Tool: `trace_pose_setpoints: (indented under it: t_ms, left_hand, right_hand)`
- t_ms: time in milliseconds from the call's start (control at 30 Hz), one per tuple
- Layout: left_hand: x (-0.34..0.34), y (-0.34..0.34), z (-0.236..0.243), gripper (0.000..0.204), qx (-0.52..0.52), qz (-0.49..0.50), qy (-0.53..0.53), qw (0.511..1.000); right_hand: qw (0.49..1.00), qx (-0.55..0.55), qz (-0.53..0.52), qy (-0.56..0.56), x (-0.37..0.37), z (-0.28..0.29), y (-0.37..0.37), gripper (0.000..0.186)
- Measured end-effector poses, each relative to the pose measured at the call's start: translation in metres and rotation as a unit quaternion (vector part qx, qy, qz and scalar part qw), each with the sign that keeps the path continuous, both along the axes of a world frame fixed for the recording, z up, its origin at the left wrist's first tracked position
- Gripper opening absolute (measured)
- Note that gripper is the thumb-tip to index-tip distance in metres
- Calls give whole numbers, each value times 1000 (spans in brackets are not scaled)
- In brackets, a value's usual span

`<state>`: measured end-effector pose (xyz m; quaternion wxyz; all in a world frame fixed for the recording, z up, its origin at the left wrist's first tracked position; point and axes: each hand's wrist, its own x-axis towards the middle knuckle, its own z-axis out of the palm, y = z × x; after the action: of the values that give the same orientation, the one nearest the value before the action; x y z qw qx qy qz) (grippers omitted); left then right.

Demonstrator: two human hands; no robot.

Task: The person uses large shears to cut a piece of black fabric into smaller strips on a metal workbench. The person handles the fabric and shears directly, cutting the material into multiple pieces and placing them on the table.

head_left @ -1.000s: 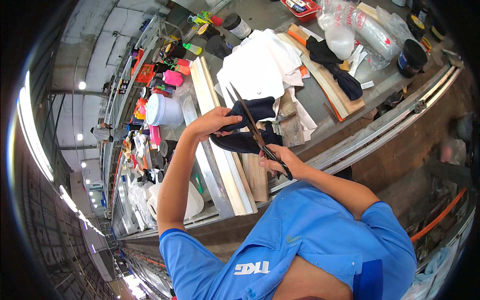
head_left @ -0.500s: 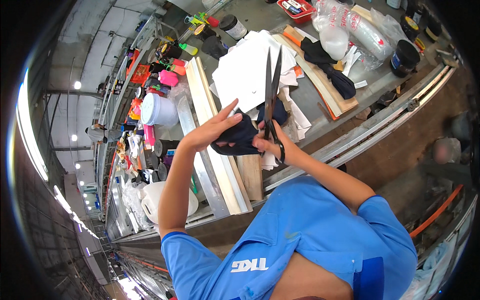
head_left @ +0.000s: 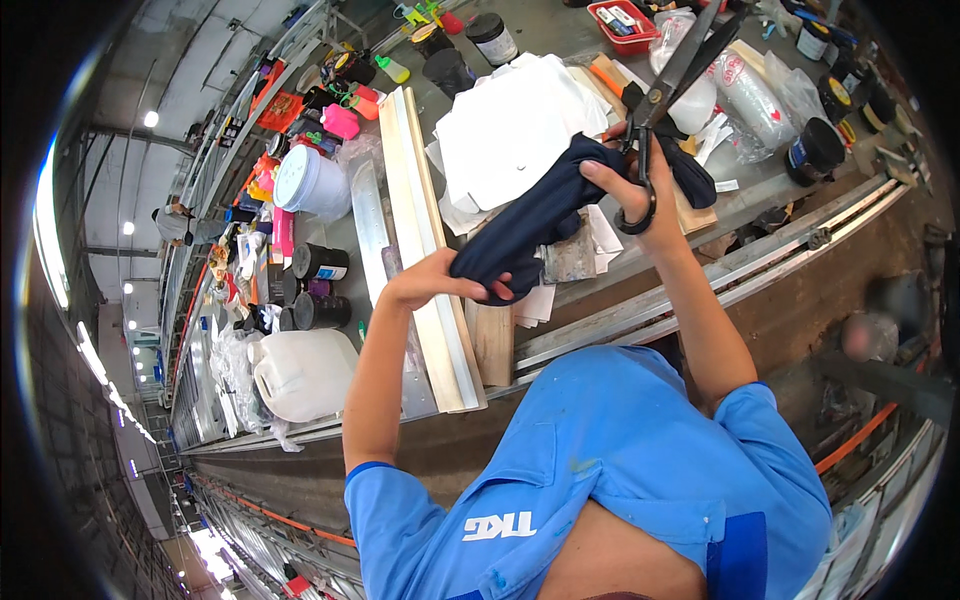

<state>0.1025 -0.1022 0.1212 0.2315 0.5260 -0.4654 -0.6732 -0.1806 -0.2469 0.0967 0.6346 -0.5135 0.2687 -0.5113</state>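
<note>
My left hand (head_left: 440, 280) grips the lower end of a dark navy cloth (head_left: 525, 215), fingers curled into its folds. My right hand (head_left: 640, 195) holds large dark scissors (head_left: 668, 85) by the handles and pinches the cloth's other end, so it stretches diagonally between both hands. The scissor blades point up toward the back right, slightly apart. Beneath and behind the cloth lies a pile of white sheets (head_left: 515, 115) on the grey table. Long pale wooden boards (head_left: 420, 315) lie beside my left hand.
A white jug (head_left: 305, 375), white bucket (head_left: 305, 185), dark tubs (head_left: 815, 155), red tray (head_left: 620, 25), bagged plastic (head_left: 750, 105) and bright bottles (head_left: 390, 70) crowd the table. A metal rail (head_left: 750, 280) runs along its near edge. Another person (head_left: 175, 225) is at the far left.
My right hand with the scissors has moved up and right. My left hand has shifted slightly right and down, and the cloth is now stretched out between my hands.
</note>
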Motion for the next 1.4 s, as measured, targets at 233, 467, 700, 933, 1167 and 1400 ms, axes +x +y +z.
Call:
trace_pose_setpoints:
  t_ms: [233, 467, 700, 933, 1167, 1400]
  left_hand:
    - [28, -30, 29, 38, -10, 149, 89, 985]
    - [50, -68, 94, 22, -1, 166, -137, 977]
    - [47, -93, 131, 19, -41, 179, -151, 971]
    - [-5, -76, 111, 24, 69, 12, -257, 964]
    - [1, -68, 100, 32, -4, 136, -226, 965]
    - [-12, -77, 72, 36, -293, -7, -495, 818]
  right_hand:
    - [990, 108, 74, 55, -6, -67, 25, 48]
    - [935, 12, 350, 56, -14, -83, 107, 69]
    - [831, 57, 553, 16, 25, -61, 130, 78]
    - [881, 18, 474, -1, 37, -57, 115, 85]
    - [869, 50, 492, -19, 41, -61, 110, 72]
    - [856, 62, 509, -62, 50, -87, 117, 95]
